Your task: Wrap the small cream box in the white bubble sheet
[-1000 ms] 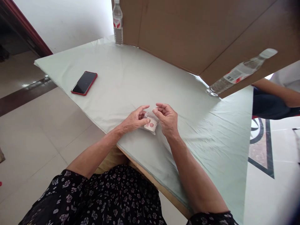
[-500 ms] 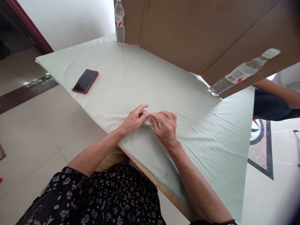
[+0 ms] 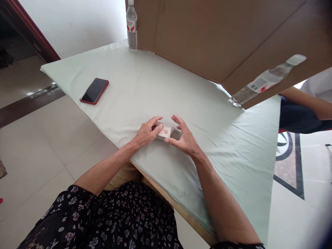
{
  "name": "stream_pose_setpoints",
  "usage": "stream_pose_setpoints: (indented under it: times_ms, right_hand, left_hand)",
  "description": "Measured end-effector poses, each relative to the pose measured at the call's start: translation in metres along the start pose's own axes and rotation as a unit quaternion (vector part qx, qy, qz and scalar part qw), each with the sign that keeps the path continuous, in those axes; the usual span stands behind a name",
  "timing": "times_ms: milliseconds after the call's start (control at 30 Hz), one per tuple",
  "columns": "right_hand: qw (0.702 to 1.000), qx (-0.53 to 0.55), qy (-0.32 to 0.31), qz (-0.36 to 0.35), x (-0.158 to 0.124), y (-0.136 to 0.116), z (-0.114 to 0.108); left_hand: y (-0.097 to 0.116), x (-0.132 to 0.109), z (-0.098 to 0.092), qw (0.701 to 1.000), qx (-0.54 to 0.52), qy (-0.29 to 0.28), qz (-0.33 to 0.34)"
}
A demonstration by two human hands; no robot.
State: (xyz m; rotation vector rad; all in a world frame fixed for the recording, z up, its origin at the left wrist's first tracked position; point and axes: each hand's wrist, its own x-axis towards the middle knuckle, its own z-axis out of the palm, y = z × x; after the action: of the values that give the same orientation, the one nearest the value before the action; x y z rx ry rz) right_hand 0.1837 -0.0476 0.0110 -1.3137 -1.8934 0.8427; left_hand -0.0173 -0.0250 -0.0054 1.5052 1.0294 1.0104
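Small packet (image 3: 166,131): held at the near edge of the table, just above or on the cloth, which of the two cannot be told; its pale upper face is marked with red print, and its left end is covered by the fingers.
Left hand (image 3: 145,134): closed around the packet's left end, with the thumb pressed on the upper face and the other fingers curled at the far side, partly hidden; the index finger is extended to the right.
Right hand (image 3: 186,139): spread wide, nothing pinched; the thumb is pointed at the packet's near right corner, though whether contact is made cannot be told, and the fingers are raised beyond its far right side.
Pale green cloth (image 3: 140,86): spread over the table, wrinkled toward the right.
Phone (image 3: 94,90): laid flat on the left part of the cloth, edged in red, well apart from the hands.
Cardboard panel (image 3: 192,38): stood along the far side.
Far left bottle (image 3: 132,29): placed upright beside the panel's left edge.
Right bottle (image 3: 268,80): seen slanting rightward in front of the panel.
Another person's arm (image 3: 306,102): partly shown at the far right, beyond the panel.
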Motion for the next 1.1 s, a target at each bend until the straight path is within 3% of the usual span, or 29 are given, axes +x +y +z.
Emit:
stream_pose_setpoints:
  times_ms: [100, 233, 433, 833, 967, 1100]
  right_hand:
    - [0.999, 0.001, -0.035, -0.003, 0.005, 0.007, 0.007]
    - [0.999, -0.025, 0.012, -0.024, 0.005, 0.008, 0.016]
    - [0.996, -0.001, 0.089, -0.004, 0.004, 0.012, 0.014]
    - [0.996, 0.062, 0.045, 0.034, -0.004, 0.025, -0.006]
    - [0.997, 0.041, 0.038, 0.048, -0.006, 0.028, -0.006]
    - [0.997, 0.037, 0.033, 0.055, -0.008, 0.028, -0.003]
  left_hand:
    - [-0.001, 0.000, 0.000, 1.000, -0.007, 0.000, 0.003]
    - [0.000, 0.000, 0.000, 1.000, -0.008, 0.004, 0.010]
    - [0.003, -0.002, -0.005, 0.990, 0.077, 0.106, 0.048]
    - [-0.001, -0.003, -0.010, 0.983, 0.165, 0.082, 0.027]
    - [-0.006, -0.009, -0.013, 0.955, 0.288, 0.043, 0.063]
    - [-0.011, -0.023, -0.013, 0.896, 0.442, 0.004, 0.045]
